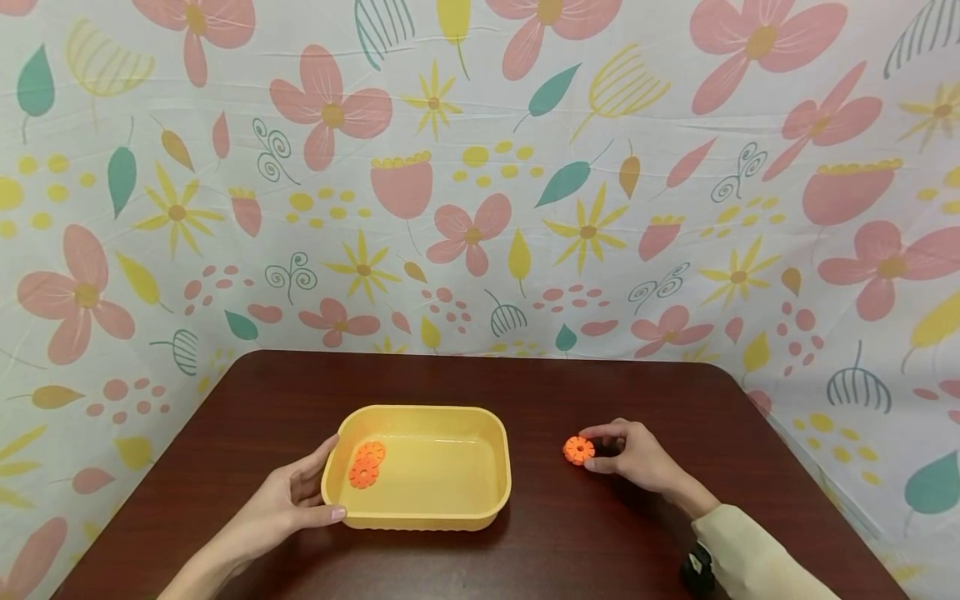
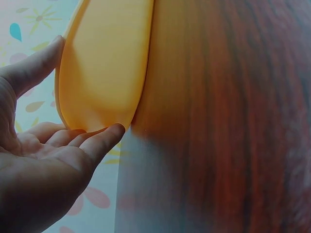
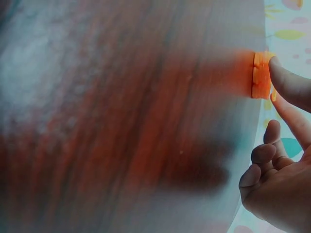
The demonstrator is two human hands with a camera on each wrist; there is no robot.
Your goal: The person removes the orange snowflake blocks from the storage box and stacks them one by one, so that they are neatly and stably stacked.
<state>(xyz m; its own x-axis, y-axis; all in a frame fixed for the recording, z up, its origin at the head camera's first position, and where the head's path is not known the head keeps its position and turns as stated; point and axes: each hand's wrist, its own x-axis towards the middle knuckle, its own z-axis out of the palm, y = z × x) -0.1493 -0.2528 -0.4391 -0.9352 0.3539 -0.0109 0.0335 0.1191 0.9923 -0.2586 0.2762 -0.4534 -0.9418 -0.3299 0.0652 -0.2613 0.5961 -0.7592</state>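
Observation:
A yellow plastic basin (image 1: pixel 435 477) stands on the table left of centre. My left hand (image 1: pixel 279 507) grips its left end, thumb at the near corner and fingers along the outer side; the left wrist view shows the same hold on the basin wall (image 2: pixel 104 63). Inside, at the left, lie two overlapping orange notched discs (image 1: pixel 360 478). Right of the basin, my right hand (image 1: pixel 633 457) holds a small stack of orange notched discs (image 1: pixel 572 452) between thumb and index finger at the tabletop. In the right wrist view the stack (image 3: pixel 261 77) is edge-on, the other fingers loosely curled.
The dark red-brown wooden table (image 1: pixel 540 392) has rounded far corners. A white cloth (image 1: pixel 480 292) printed with flowers and leaves hangs behind it and along its sides. A black band (image 1: pixel 699 568) and a beige sleeve (image 1: pixel 750 550) are on the right arm.

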